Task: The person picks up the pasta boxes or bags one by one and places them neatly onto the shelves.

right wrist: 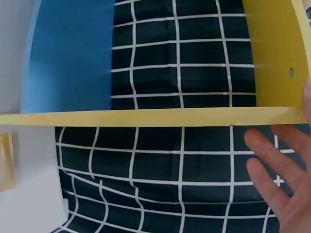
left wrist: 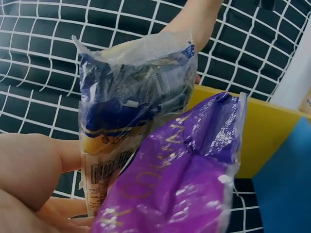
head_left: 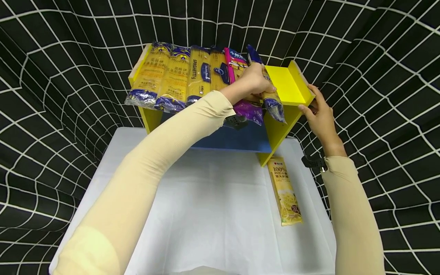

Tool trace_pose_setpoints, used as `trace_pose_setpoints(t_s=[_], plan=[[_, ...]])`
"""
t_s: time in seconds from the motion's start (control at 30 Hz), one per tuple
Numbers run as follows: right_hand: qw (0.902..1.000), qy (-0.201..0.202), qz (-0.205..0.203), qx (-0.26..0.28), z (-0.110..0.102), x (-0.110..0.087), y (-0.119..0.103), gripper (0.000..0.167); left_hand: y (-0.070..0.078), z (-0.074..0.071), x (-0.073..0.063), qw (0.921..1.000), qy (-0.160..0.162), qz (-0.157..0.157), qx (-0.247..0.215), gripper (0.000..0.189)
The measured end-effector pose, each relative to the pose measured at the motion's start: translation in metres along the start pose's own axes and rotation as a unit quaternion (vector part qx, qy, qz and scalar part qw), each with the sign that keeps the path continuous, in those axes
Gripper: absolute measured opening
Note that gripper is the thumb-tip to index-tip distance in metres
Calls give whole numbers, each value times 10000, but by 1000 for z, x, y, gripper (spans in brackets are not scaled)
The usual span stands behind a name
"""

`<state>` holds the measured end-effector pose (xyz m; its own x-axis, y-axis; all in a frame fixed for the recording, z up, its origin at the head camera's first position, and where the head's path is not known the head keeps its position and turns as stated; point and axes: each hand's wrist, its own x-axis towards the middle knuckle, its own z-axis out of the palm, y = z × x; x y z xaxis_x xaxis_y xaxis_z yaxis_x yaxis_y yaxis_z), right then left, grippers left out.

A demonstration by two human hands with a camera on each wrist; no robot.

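Observation:
My left hand (head_left: 256,80) grips a blue-and-yellow pasta packet (head_left: 273,107), tilted at the right end of a row on the top of a yellow-and-blue shelf (head_left: 283,84). Close beside it lies a pink-and-purple packet (head_left: 250,110), whose purple end (left wrist: 170,179) overlaps the held packet (left wrist: 136,92) in the left wrist view. At the shelf's right end, my right hand (head_left: 321,118) holds the corner, thumb at the front edge and index finger on the side panel. Its other fingers (right wrist: 272,160) extend outside that panel (right wrist: 160,118) in the right wrist view.
Several spaghetti packets (head_left: 175,76) fill the top from its left end. A yellow pasta packet (head_left: 285,194) lies on the white table (head_left: 213,214) in front of the shelf's right leg. Black netted cloth with white grid lines (head_left: 388,95) surrounds the table.

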<state>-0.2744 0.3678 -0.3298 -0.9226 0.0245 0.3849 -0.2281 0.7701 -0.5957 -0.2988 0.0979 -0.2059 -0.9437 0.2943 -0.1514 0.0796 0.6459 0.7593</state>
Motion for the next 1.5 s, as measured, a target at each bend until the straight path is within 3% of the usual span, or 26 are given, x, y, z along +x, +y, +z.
trace_pose_setpoints(t_s=[0.17,0.33,0.63,0.8,0.93,1.1,1.33,1.43,1.5], plan=[[10000,-27,-20,37,0,-1,1,65,-3,0,-2,9964,261,310,749,58],[10000,-3,10,-23,0,-1,1,66,-6,-3,-4,9903,424,342,1276,57],[9999,-72,65,-48,1,0,2,66,-6,-3,-5,9848,443,454,1620,67],[10000,21,9,-90,-1,0,3,66,-4,-2,-11,9807,500,752,1734,62],[10000,-13,-7,-83,-1,0,4,66,-3,7,-30,9797,527,1183,1530,66],[10000,29,-59,-44,-1,0,5,66,-5,26,-66,9718,435,2067,1044,63],[9998,117,-132,72,-1,0,4,66,-26,63,-111,9431,-188,3317,-81,51],[9997,136,-171,86,0,0,3,66,-44,83,-123,9324,-539,3519,-629,48],[9997,126,-173,66,-1,-1,3,67,-58,98,-128,9305,-818,3434,-977,46]])
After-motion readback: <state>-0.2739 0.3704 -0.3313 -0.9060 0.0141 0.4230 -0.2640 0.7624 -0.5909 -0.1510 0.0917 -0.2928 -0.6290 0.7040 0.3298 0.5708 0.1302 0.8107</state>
